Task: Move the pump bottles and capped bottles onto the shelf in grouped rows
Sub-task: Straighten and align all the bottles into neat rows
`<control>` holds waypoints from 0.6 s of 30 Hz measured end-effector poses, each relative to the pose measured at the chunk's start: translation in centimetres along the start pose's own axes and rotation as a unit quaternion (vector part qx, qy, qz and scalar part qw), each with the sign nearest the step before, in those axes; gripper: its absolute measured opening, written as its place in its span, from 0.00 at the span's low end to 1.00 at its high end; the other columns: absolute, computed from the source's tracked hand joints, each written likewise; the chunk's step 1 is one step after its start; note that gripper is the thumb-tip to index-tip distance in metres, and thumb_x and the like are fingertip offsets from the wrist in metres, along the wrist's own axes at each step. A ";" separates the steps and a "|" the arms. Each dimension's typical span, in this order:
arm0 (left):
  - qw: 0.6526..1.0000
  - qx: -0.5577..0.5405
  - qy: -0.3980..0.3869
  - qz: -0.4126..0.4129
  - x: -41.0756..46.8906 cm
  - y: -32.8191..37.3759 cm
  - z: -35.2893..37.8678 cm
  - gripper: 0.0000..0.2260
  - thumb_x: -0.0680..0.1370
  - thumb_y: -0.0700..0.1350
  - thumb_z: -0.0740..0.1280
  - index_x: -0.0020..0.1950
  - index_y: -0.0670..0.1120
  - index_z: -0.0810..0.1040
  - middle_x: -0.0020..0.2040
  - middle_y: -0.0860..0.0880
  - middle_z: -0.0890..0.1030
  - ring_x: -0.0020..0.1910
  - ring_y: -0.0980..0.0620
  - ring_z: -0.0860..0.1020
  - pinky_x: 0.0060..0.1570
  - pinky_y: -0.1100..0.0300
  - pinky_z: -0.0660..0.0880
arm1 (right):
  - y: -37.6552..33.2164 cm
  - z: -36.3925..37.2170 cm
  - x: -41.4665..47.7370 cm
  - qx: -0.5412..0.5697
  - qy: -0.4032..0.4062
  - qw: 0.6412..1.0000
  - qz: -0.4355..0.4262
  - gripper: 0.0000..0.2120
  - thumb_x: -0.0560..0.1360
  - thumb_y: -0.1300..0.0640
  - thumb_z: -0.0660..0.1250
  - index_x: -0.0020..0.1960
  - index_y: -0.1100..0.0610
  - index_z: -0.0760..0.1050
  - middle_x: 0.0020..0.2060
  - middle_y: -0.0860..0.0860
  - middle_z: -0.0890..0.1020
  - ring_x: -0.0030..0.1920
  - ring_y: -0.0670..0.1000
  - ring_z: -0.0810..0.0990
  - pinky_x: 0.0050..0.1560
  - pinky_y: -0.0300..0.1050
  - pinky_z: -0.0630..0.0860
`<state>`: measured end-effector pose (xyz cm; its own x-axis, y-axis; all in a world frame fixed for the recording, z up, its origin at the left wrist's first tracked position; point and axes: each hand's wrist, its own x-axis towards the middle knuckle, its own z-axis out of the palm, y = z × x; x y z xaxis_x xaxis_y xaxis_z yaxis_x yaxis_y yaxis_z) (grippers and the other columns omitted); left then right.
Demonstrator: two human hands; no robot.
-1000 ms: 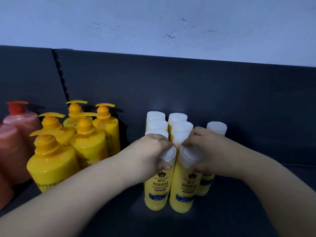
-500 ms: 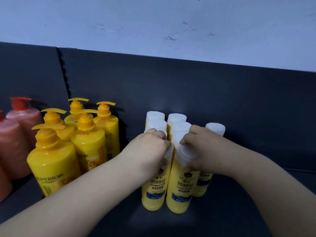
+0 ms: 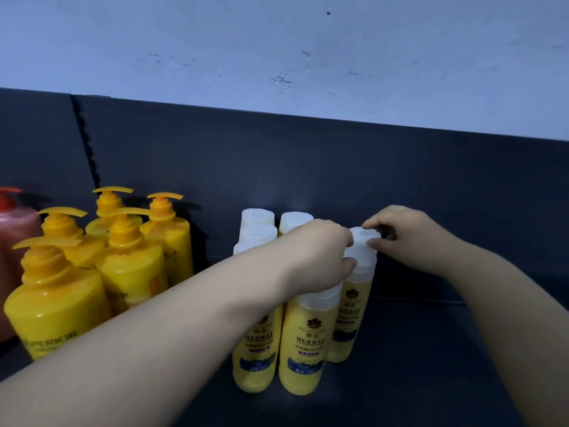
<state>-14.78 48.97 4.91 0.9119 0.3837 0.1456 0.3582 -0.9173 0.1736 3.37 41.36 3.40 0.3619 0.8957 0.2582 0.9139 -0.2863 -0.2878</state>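
Observation:
Several yellow capped bottles [image 3: 301, 343] with white caps stand in rows on the dark shelf [image 3: 415, 365]. To their left stands a group of yellow pump bottles [image 3: 58, 306]. My left hand [image 3: 317, 257] reaches across the rows and grips the white cap of a bottle in the right-hand row [image 3: 351, 309]. Just behind it, my right hand [image 3: 403, 235] pinches the white cap [image 3: 365, 237] of the bottle at the back of that row. My left arm hides the middle bottles.
Red pump bottles [image 3: 15, 241] stand at the far left edge. The shelf's dark back panel [image 3: 308, 167] rises behind everything, with a slotted upright [image 3: 87, 143] at the left. A pale wall is above.
Both hands left the two front bottles' caps and moved right and back to the right-hand row. The camera has shifted a little.

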 end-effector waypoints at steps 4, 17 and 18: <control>0.995 0.071 -0.068 -0.034 2.7 1.5 1.0 0.17 0.80 0.51 0.58 0.65 0.44 0.72 0.59 0.45 0.77 0.54 0.46 0.76 0.42 0.57 0.71 | 1.2 0.8 1.4 -0.006 -0.037 0.999 0.016 0.18 0.74 0.52 0.68 0.64 0.50 0.73 0.61 0.45 0.72 0.62 0.47 0.70 0.63 0.44 0.68; 0.975 0.138 -0.166 -0.059 6.8 3.7 1.6 0.24 0.75 0.54 0.69 0.66 0.44 0.69 0.56 0.47 0.76 0.52 0.48 0.76 0.42 0.59 0.69 | 2.4 1.6 3.6 -0.006 -0.104 0.993 0.049 0.09 0.67 0.53 0.66 0.46 0.49 0.69 0.50 0.48 0.75 0.49 0.51 0.75 0.55 0.53 0.74; 0.978 0.119 -0.160 -0.056 6.9 3.8 1.7 0.24 0.74 0.53 0.70 0.65 0.43 0.70 0.54 0.47 0.76 0.52 0.48 0.77 0.41 0.59 0.70 | 2.5 1.7 3.7 -0.028 -0.104 0.993 0.041 0.10 0.68 0.54 0.66 0.47 0.50 0.69 0.49 0.48 0.75 0.49 0.51 0.75 0.54 0.51 0.74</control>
<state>-6.79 47.99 4.89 0.8668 0.4651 -0.1797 0.4613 -0.8849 -0.0652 6.65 44.50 2.09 0.3954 0.9177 0.0382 0.8938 -0.3748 -0.2464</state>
